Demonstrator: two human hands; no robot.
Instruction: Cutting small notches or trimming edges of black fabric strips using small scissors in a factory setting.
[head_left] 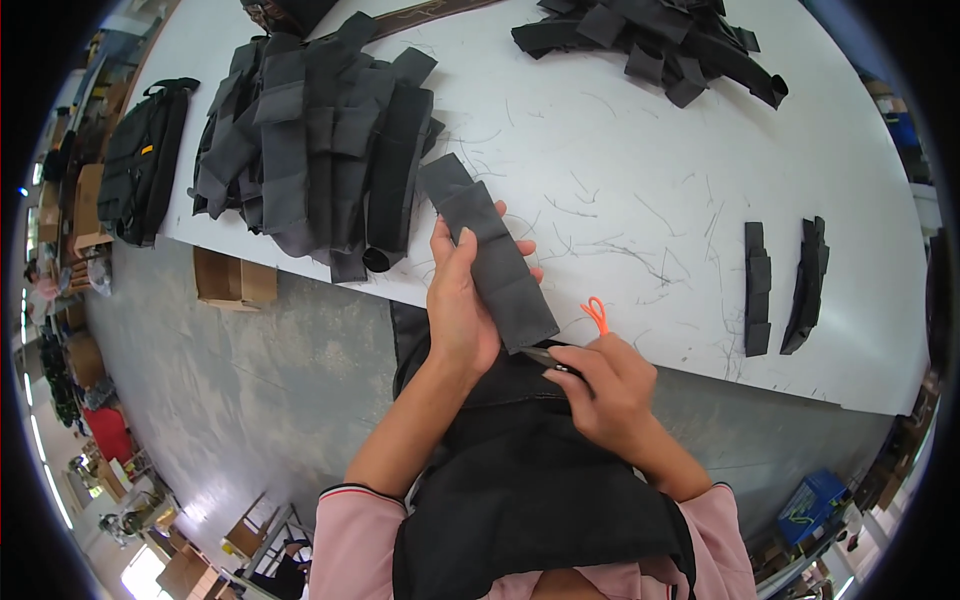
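A dark grey fabric strip (500, 262) with folded sections lies slantwise in my left hand (462, 305), its fingers wrapped round it from below and the thumb along its edge. My right hand (612, 388) is closed on small thread snips (540, 355). Their metal blades are at the lower end of the strip; I cannot tell whether they touch it. An orange cord loop (596, 314) sticks out above my right hand. Both hands are in front of the near table edge, over my black apron (530, 480).
The white table (600, 150) carries cut threads (640, 255). At its left lies a big heap of similar strips (310, 140) beside a black bag (148, 165); another heap (660, 45) is at the back. Two strips (758, 290) lie at the right. A cardboard box (233, 280) stands below the left edge.
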